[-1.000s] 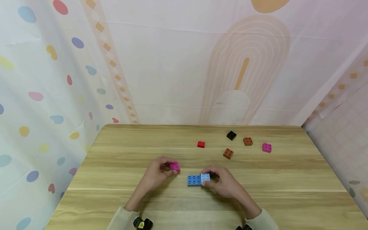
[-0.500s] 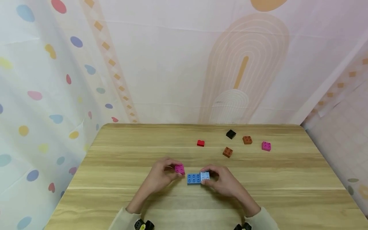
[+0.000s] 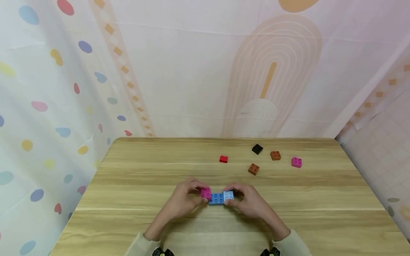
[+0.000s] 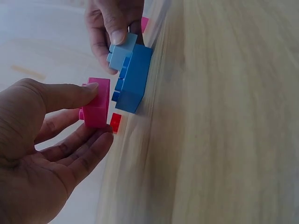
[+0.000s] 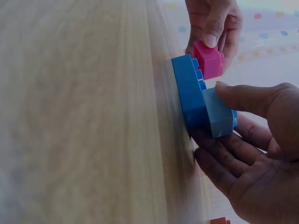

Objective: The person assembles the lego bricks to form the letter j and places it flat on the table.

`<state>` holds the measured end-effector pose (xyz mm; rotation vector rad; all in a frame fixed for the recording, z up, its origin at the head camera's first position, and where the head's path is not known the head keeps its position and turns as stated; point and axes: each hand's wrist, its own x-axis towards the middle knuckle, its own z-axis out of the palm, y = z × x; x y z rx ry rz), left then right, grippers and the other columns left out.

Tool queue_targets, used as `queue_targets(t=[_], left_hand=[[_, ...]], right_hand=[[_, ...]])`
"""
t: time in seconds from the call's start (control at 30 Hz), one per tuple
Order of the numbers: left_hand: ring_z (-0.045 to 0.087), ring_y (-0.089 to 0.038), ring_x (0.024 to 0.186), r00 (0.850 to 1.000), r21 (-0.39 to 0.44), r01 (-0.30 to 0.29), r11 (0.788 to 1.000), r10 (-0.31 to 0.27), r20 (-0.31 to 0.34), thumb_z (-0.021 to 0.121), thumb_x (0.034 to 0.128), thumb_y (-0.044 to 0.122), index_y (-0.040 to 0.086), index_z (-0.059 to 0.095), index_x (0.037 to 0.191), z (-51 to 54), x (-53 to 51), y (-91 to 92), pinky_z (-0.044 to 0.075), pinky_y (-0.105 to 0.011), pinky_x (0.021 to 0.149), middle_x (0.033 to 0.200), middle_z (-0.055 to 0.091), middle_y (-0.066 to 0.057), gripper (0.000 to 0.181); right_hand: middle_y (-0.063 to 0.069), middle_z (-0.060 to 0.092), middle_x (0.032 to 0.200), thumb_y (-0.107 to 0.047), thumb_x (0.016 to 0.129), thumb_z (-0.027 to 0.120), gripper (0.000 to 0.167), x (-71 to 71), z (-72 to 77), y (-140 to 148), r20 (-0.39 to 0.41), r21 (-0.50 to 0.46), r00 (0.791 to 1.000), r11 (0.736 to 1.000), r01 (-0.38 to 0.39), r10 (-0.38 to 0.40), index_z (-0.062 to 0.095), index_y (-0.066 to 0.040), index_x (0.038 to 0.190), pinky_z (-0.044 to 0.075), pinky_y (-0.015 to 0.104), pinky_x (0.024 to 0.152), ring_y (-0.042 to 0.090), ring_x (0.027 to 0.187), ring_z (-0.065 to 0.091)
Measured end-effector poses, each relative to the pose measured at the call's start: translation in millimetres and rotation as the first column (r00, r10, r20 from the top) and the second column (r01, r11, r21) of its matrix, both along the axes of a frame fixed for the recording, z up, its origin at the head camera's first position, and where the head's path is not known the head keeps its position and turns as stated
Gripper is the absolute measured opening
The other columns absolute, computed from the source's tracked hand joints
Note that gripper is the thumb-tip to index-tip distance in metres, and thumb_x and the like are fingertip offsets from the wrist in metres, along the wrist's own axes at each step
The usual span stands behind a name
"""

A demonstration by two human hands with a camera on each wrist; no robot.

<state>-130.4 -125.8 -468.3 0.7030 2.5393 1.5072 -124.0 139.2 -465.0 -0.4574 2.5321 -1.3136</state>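
Note:
Between thumb and fingers my left hand (image 3: 185,200) pinches a pink toy brick (image 3: 206,193). It hovers over the left end of a blue toy brick (image 3: 216,199), and a small gap between the two shows in the left wrist view. The longer blue brick lies on the table, studs up. A light blue brick (image 3: 228,195) sits on its right end. Thumb and fingers of my right hand (image 3: 249,202) grip this light blue brick from the right. In the right wrist view the pink brick (image 5: 209,59) is near the bare studs of the blue brick (image 5: 186,88).
Farther back on the wooden table (image 3: 144,160) lie a small red brick (image 3: 223,159), a black brick (image 3: 257,149), two brown bricks (image 3: 275,155) and another pink brick (image 3: 296,162). A patterned curtain (image 3: 185,78) hangs behind the table.
My left hand has moved to the right with the pink brick, from beside the blue brick to over its left end. The right hand keeps its grip and stays in place.

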Motion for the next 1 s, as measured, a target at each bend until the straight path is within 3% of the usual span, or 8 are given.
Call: queue_targets(t=[0.33,0.6,1.0], left_hand=[[0.066,-0.013,0.100,0.998,-0.063,0.035,0.997,-0.031,0.053,0.081,0.0841,0.002,0.015,0.074,0.112,1.2,0.8,4.1,0.058,-0.033,0.093,0.105,0.065,0.007,0.032],[0.067,-0.017,0.099,0.998,-0.083,0.053,0.995,-0.050,0.030,0.082,0.0821,-0.001,0.013,0.075,0.111,-0.6,-1.6,6.4,0.058,-0.035,0.092,0.104,0.065,0.002,0.032],[0.067,-0.016,0.096,0.998,-0.079,0.049,0.996,-0.045,0.046,0.080,0.0801,-0.005,0.008,0.076,0.109,2.7,-1.6,11.1,0.059,-0.034,0.090,0.102,0.065,0.002,0.031]], right_hand=[[-0.001,0.071,0.120,-0.024,0.092,0.078,0.024,-1.5,-2.0,1,-0.005,-0.018,1.000,1.000,-0.018,0.018,0.073,-0.020,0.116,0.049,0.051,0.102,0.022,0.117,0.062],[0.001,0.071,0.122,-0.024,0.092,0.078,0.025,-2.2,-1.5,1,0.001,-0.015,1.000,1.000,-0.014,0.014,0.073,-0.019,0.117,0.049,0.053,0.103,0.023,0.119,0.062],[0.004,0.071,0.127,-0.025,0.091,0.079,0.027,-1.3,0.1,1,0.015,-0.007,1.000,1.000,-0.006,0.006,0.073,-0.019,0.117,0.047,0.057,0.106,0.030,0.125,0.061]])
